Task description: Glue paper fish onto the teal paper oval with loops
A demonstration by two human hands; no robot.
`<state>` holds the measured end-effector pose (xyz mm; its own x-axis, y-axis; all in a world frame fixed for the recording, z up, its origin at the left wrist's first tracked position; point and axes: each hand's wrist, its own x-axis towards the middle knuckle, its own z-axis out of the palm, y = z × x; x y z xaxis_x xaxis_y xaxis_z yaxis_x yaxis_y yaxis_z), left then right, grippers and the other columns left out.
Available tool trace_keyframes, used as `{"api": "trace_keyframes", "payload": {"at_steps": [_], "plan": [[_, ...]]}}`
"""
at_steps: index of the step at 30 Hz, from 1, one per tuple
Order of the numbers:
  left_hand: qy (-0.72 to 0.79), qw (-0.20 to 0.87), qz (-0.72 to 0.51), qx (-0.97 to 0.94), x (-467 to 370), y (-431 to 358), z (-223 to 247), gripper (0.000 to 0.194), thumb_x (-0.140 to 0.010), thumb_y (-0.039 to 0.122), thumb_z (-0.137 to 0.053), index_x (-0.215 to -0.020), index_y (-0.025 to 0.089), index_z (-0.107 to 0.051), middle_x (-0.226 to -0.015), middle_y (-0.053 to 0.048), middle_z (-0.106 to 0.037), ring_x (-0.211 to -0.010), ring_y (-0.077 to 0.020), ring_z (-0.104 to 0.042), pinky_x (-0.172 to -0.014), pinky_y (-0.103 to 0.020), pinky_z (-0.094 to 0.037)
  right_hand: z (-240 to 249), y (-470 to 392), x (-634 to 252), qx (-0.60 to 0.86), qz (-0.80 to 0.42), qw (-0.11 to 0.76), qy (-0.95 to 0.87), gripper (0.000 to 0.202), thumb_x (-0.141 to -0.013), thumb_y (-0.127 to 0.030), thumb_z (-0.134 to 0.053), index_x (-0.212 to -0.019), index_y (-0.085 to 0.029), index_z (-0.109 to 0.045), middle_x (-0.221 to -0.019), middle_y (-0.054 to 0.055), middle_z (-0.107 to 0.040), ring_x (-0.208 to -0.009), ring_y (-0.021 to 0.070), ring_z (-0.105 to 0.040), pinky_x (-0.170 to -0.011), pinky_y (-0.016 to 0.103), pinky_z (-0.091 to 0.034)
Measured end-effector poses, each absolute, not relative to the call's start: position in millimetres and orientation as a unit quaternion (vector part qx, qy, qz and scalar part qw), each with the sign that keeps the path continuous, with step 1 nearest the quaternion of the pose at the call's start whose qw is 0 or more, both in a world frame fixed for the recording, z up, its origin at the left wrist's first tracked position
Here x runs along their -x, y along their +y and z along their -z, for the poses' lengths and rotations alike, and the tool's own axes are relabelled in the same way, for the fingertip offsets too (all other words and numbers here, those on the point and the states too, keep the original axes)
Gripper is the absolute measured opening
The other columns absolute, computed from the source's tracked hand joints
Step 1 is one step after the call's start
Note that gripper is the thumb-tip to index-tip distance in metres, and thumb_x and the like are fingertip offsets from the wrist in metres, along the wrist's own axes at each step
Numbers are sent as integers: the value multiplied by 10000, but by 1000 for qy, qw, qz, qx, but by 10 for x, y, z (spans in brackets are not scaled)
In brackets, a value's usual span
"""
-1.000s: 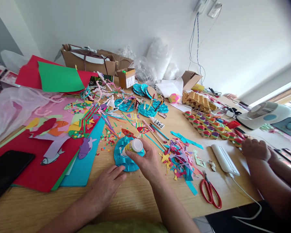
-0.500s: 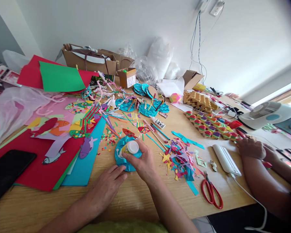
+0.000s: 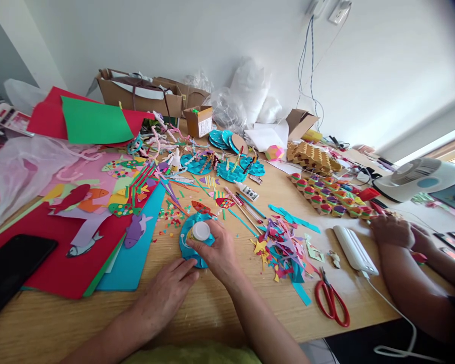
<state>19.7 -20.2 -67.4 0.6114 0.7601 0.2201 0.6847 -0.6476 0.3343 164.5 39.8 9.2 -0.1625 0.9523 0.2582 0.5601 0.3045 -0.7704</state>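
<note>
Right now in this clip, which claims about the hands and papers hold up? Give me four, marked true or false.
1. The right hand holds a bottle with a white end. True.
2. The left hand grips the scissors. False: it touches the blue disc; the scissors lie apart.
3. The black phone lies partly on red paper. True.
4. The green sheet lies under the rear red sheet. False: it lies on top.

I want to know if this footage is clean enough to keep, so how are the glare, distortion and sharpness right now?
Head view: washed-out glare at the window on the right edge; wide-angle stretch tilting the fan; dark corner at upper right; soft shadow below the left hand; red-handled scissors reasonably sharp, small paper scraps harder to separate.
</note>
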Motion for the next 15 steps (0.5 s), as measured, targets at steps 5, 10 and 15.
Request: {"api": "trace_keyframes", "payload": {"at_steps": [5,10,15], "plan": [[394,81,-159,-902,-204,-187,692,285,-848,96,-418,-1057,178,-594,-1168,-70,-606,-1085,-209,-542,-925,-365,-464,-99,405,-1615,523,-258,368,-724,205,-641,-311,-711,-611,-200,-541,-645,-16,-562,-667,154,-502,-607,260,-365],[394,100,-170,-898,-195,-196,719,297,-859,97,-401,-1072,182,-589,-1189,-74,-593,-1101,-217,-528,-921,-386,-465,-105,408,-1611,516,-259,370,-728,195,-681,-313,-679,-609,-194,-541,-642,-14,-557,-655,148,-495,-610,265,-362],[392,90,-163,-901,-196,-198,687,289,-862,104,-405,-1070,175,-593,-1178,-79,-600,-1086,-218,-539,-916,-377,-467,-102,422,-1610,513,-255,375,-729,190,-657,-300,-704,-629,-194,-549,-652,-18,-552,-657,147,-494,-614,264,-363]]}}
